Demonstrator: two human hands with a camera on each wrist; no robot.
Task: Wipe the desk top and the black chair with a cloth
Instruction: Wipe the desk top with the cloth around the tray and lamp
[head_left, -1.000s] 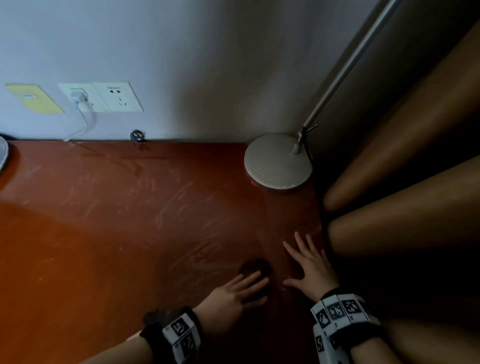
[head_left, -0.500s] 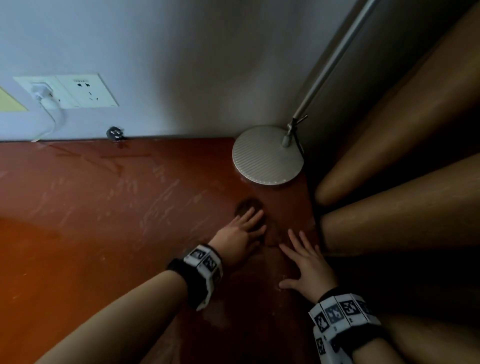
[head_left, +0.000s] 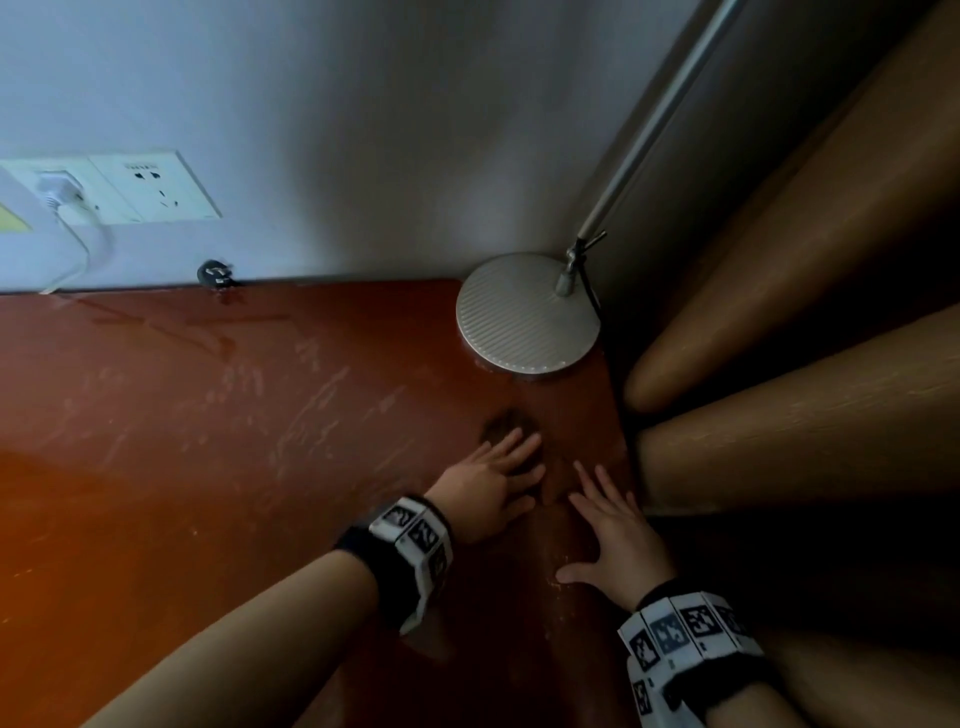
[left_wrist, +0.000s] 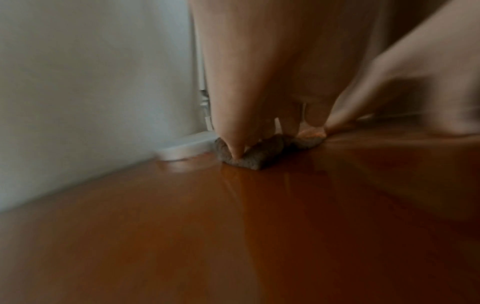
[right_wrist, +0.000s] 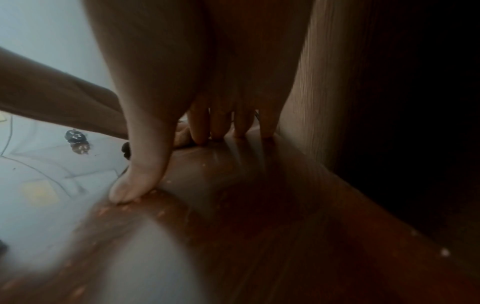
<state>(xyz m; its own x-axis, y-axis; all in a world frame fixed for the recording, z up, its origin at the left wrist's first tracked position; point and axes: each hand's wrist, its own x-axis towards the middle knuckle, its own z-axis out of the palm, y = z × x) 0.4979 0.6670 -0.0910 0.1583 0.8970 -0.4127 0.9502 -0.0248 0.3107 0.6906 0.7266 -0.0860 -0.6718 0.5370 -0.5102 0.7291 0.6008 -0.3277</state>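
Cloth (head_left: 506, 423) lies near lamp base (head_left: 527, 314), beside curtain (head_left: 779, 436).

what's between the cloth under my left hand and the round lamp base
Only bare desk top: the head view shows nothing lying between the cloth under the left hand and the lamp base.

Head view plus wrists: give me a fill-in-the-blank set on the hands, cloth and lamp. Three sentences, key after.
1. The left hand presses a small brown cloth onto the ____.
2. The right hand lies flat with fingers spread and holds ____.
3. The round lamp base stands in the desk's far ____ corner, beside the curtain.

Missing words: desk top; nothing; right
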